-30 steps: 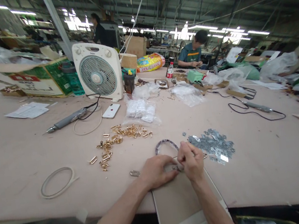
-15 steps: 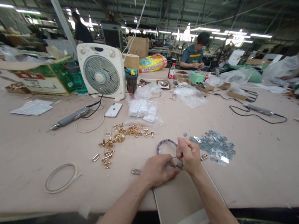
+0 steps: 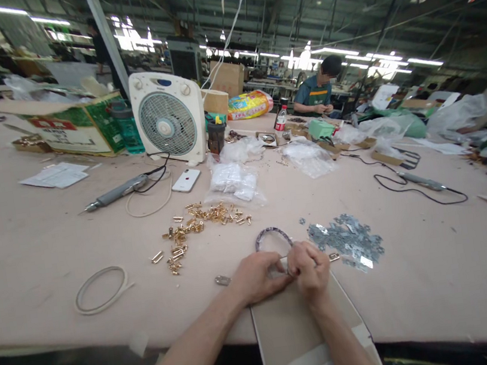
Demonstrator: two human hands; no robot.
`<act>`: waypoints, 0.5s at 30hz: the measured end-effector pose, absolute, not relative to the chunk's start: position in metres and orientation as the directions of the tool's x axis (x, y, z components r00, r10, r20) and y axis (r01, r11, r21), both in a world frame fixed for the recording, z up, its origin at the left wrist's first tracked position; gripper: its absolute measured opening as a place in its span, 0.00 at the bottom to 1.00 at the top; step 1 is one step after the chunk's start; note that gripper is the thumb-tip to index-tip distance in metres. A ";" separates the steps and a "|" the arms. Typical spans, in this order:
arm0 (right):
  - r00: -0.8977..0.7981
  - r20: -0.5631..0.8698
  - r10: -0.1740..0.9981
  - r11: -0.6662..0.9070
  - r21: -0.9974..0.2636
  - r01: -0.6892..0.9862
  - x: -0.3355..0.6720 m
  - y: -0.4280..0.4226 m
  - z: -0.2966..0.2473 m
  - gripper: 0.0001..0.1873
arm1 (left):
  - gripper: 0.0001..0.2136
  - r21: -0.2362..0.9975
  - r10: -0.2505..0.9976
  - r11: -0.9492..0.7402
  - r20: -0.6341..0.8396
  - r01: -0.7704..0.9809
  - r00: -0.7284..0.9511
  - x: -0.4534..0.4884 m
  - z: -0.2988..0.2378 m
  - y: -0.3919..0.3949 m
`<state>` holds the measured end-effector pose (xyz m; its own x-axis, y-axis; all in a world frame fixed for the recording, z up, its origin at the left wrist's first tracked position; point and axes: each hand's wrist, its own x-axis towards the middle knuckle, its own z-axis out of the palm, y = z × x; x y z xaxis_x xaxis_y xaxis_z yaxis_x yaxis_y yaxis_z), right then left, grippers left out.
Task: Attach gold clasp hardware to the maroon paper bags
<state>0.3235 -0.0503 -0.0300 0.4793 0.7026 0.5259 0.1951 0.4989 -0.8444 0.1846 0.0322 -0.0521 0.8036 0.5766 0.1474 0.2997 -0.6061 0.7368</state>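
Note:
My left hand (image 3: 260, 275) is closed at the far end of a flat beige panel (image 3: 291, 327), thumb and fingers curled together; what they pinch is too small to make out. Close against it, my right hand (image 3: 310, 267) forms a fist. A thin pale strip or rod shows between the two hands, but the fist hides most of it. Beyond my fingers a dark patterned loop handle (image 3: 272, 231) stands out from the panel. One metal buckle (image 3: 223, 280) pokes out left of my left hand, another metal buckle (image 3: 334, 257) right of my right hand.
Gold metal fittings (image 3: 180, 233) lie scattered ahead to the left, thin silver plates (image 3: 351, 240) to the right. Around them are a coiled strip (image 3: 100, 290), an electric screwdriver (image 3: 115, 192), a phone (image 3: 186, 181), a fan (image 3: 166, 121) and plastic bags (image 3: 234, 181). A co-worker (image 3: 315, 94) sits across the table.
My right hand has dropped slightly toward the panel, showing more of the loop handle. My left hand stays in nearly the same place.

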 end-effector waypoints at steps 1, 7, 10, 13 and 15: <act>0.479 0.496 0.725 0.464 -0.864 0.192 0.324 -0.049 -0.034 0.26 | 0.09 0.736 0.575 -0.607 0.147 0.299 0.805 0.185 -0.053 0.032; 0.622 0.499 0.604 0.631 -0.776 0.010 0.328 -0.061 -0.026 0.24 | 0.11 0.738 0.555 -0.615 0.156 0.277 0.817 0.182 -0.056 0.035; 0.663 0.535 0.524 0.707 -0.707 0.011 0.321 -0.073 -0.024 0.22 | 0.11 0.739 0.514 -0.627 0.158 0.244 0.843 0.180 -0.057 0.037; 0.653 0.544 0.528 0.714 -0.700 0.007 0.311 -0.075 -0.036 0.22 | 0.08 0.746 0.505 -0.627 0.171 0.224 0.846 0.180 -0.058 0.039; 0.655 0.543 0.525 0.720 -0.694 -0.002 0.305 -0.073 -0.047 0.22 | 0.07 0.757 0.508 -0.618 0.178 0.213 0.843 0.180 -0.060 0.039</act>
<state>0.3050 -0.0730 -0.0466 0.6553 0.5254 0.5428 -0.0020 0.7197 -0.6943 0.1802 0.0392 -0.0598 0.8427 0.5080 0.1783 0.2126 -0.6183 0.7566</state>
